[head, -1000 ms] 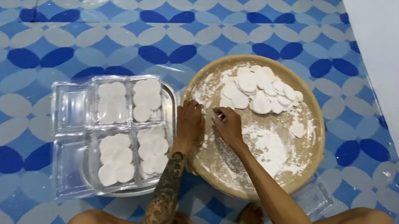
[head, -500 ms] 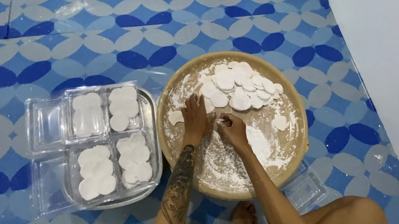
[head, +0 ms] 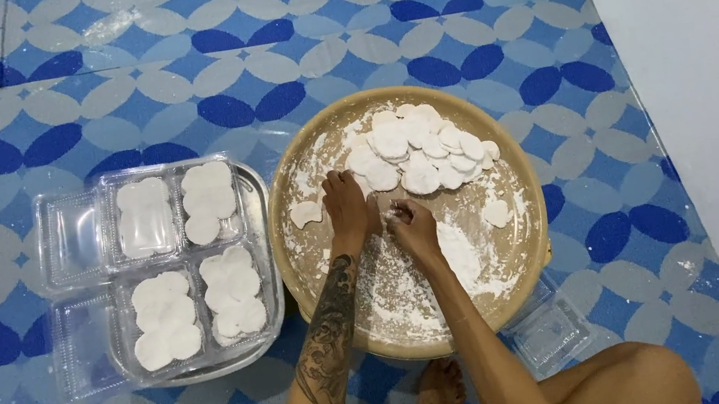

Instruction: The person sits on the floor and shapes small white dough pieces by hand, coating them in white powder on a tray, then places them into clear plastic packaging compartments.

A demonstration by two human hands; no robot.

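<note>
A round tan tray (head: 518, 161) dusted with white flour lies on the floor in front of me. Several flat white dough discs (head: 418, 151) are heaped at its far side. One stray disc (head: 305, 213) lies at the left, another (head: 497, 213) at the right. My left hand (head: 346, 208) rests palm down in the floured middle, fingers near the heap. My right hand (head: 410, 226) is beside it, fingertips pinched on a small white piece of dough (head: 394, 215).
Left of the tray, clear plastic clamshell boxes (head: 69, 238) sit on a metal tray (head: 262, 244), several compartments filled with white discs (head: 209, 200). Another clear box (head: 551, 330) pokes out under the tan tray. My bare legs and foot (head: 437, 388) are below. Blue patterned floor; white wall at right.
The camera view has shifted, so the trays sit lower and more to the right. Both hands stay in the middle of the floured tray, working the dough.
</note>
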